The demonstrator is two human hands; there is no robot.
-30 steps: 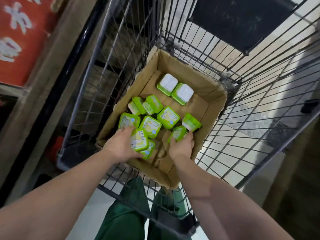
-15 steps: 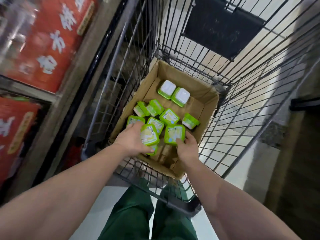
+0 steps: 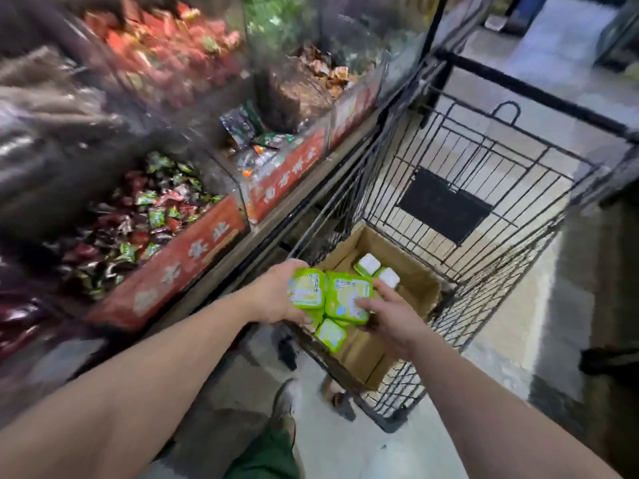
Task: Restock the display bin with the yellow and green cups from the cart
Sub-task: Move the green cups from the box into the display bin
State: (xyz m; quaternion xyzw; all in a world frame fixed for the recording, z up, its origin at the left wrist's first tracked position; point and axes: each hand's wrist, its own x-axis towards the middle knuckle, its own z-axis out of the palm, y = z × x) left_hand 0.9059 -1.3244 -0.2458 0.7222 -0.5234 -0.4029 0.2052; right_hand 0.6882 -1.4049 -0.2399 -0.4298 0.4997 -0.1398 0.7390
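Note:
My left hand (image 3: pixel 276 294) grips a yellow and green cup (image 3: pixel 307 288), lid facing me, above the near left corner of the cardboard box (image 3: pixel 418 288). My right hand (image 3: pixel 390 318) holds another such cup (image 3: pixel 347 297) right beside it, thumb across its lid. Both cups are lifted clear of the box, which sits in the black wire cart (image 3: pixel 484 209). One loose cup (image 3: pixel 331 335) shows just below the held pair, and two upturned cups with white bottoms (image 3: pixel 368 265) lie at the box's far side. Other cups are hidden behind my hands.
Display bins (image 3: pixel 193 250) with red front labels run along the left, filled with wrapped sweets and snack packs; the picture there is blurred. The cart stands tight against the bin shelf. Pale tiled floor (image 3: pixel 539 326) lies to the right of the cart.
Both hands have lifted their cups up out of the box and brought them side by side. My head has swung up and left, bringing the display bins into view.

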